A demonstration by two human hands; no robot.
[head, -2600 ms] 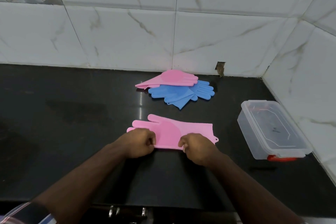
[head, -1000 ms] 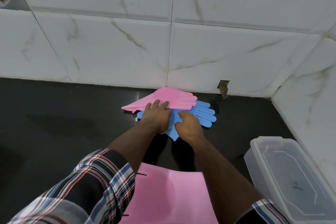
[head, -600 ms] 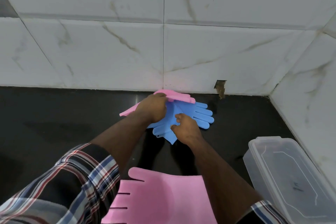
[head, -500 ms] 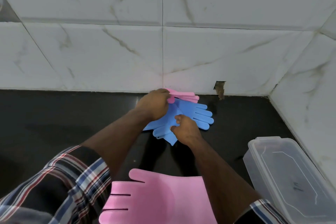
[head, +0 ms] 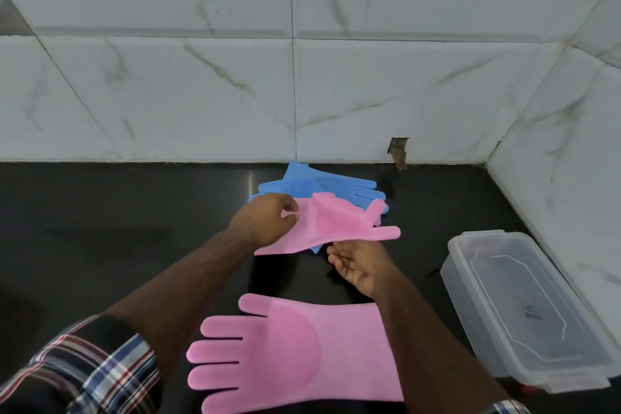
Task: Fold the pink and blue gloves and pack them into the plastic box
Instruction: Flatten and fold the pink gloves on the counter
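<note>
One pink glove (head: 295,351) lies flat on the black counter (head: 100,228) close to me, fingers pointing left. A second pink glove (head: 336,225) is lifted off the pile, bristled side up, and my left hand (head: 265,222) pinches its cuff end. My right hand (head: 361,265) is palm up just below that glove's fingers, holding nothing. The blue gloves (head: 322,183) lie behind, against the wall, partly covered by the lifted pink glove. The clear plastic box (head: 524,309) stands at the right with its lid on.
White marble-look tiles form the back wall (head: 302,77) and the right side wall (head: 571,144), meeting in a corner. A small chipped hole (head: 398,151) sits at the base of the back wall. My plaid sleeve (head: 84,370) shows at the lower left.
My left hand has pulled the second pink glove off the blue gloves toward me and turned it over. My right hand has let go of the blue gloves and turned palm up.
</note>
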